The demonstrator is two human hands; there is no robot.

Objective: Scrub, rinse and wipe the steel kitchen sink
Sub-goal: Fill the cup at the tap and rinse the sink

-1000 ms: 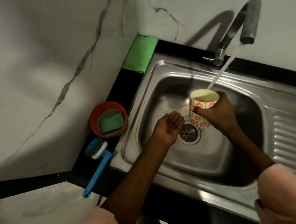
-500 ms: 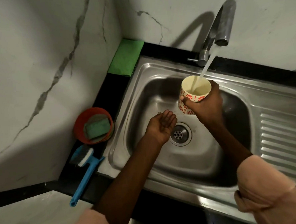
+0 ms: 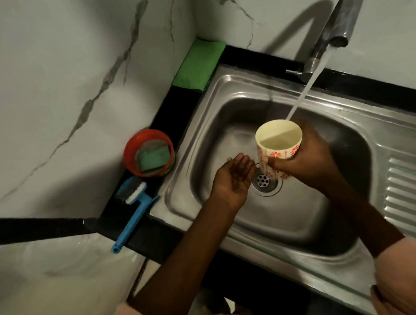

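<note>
A steel sink (image 3: 242, 218) is set into a black table (image 3: 168, 116) in a corner of white marble-veined wall (image 3: 63, 81). Behind the sink a tap (image 3: 335, 27) is mounted, and a stream of water (image 3: 305, 93) is caught in a flowered cup (image 3: 278, 148) held over the basin in the grip of the right hand (image 3: 309, 158). The left hand (image 3: 232, 177) is held palm up, fingers relaxed, just beside the drain (image 3: 264, 180). Left of the sink a green cloth (image 3: 199, 65), an orange bowl (image 3: 131, 150) containing a sponge (image 3: 153, 158), and a blue brush (image 3: 132, 210) are laid. Right of the basin a ribbed drainboard (image 3: 411, 201) is seen.
</note>
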